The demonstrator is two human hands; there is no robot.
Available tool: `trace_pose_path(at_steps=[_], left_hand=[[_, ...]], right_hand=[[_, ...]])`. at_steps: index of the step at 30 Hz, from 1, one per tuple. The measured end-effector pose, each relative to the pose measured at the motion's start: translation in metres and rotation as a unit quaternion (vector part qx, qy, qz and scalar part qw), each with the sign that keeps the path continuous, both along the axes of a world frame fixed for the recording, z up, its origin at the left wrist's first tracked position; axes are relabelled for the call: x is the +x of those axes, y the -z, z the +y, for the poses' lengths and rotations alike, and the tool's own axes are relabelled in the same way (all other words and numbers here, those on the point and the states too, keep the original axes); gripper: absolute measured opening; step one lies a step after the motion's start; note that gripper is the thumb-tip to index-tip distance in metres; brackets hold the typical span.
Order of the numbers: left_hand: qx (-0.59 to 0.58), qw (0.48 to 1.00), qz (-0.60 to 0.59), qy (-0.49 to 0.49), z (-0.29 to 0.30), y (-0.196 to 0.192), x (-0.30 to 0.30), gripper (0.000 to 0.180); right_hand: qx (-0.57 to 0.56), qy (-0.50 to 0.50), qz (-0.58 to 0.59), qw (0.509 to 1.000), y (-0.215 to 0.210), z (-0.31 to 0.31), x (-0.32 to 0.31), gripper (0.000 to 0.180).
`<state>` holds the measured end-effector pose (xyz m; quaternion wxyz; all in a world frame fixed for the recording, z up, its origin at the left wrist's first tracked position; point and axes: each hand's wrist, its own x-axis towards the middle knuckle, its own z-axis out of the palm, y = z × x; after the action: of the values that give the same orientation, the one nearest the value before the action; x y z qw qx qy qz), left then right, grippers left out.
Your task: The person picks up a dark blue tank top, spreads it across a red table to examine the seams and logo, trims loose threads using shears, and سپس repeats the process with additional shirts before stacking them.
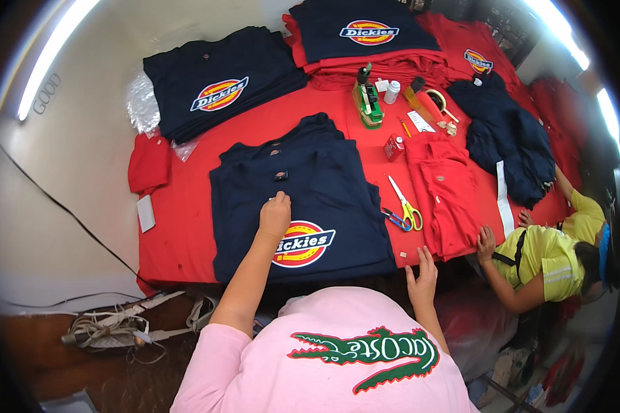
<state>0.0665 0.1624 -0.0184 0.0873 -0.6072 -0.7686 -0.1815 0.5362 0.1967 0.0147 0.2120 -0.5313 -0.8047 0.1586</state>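
A stack of navy T-shirts (244,189) lies before me on the red-covered table, with a round red, yellow and white print on the top one. Over the top shirt's chest, just below the neckline, is my left hand (275,215), its fingers pinched together. A tiny pale bit shows at the fingertips, too small to name. My right hand (424,277) is at the table's near edge, right of the stack, fingers apart and holding nothing. Beyond it lie yellow-handled scissors (408,206) and small blue snips (395,219).
Folded red shirts (444,199) lie to the right, beside a co-worker in a yellow top (558,255). Farther back are a green tape dispenser (368,107), a white bottle (392,92) and a navy shirt pile (172,89). Coiled cables (110,327) sit at lower left.
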Motion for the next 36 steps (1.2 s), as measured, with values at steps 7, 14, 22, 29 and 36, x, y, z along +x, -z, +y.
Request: trace_pose_path(at_steps=[7,14,22,29,36], left_hand=[[0.233,0.680,-0.671,-0.184,-0.055,-0.079,-0.021,0.017],[0.425,0.338,-0.835,0.089,-0.302,-0.062,-0.041,0.062],[0.190,0.786,-0.520,-0.276,-0.216,-0.022,0.031,0.020],[0.061,0.930,-0.289,-0.217,-0.133,-0.034,-0.013,0.029],[0.078,0.941,-0.242,-0.225,-0.116,-0.020,-0.072,0.027]], right_hand=[[-0.037,-0.044,0.038,0.998,0.007,0.024,0.003,0.055],[-0.136,-0.055,0.161,0.976,0.005,0.057,-0.003,0.029],[-0.111,-0.297,0.232,0.919,-0.017,0.092,-0.177,0.011],[-0.172,-0.337,0.225,0.898,-0.012,0.076,-0.324,0.011],[-0.103,-0.331,0.149,0.926,0.013,0.084,-0.353,0.009]])
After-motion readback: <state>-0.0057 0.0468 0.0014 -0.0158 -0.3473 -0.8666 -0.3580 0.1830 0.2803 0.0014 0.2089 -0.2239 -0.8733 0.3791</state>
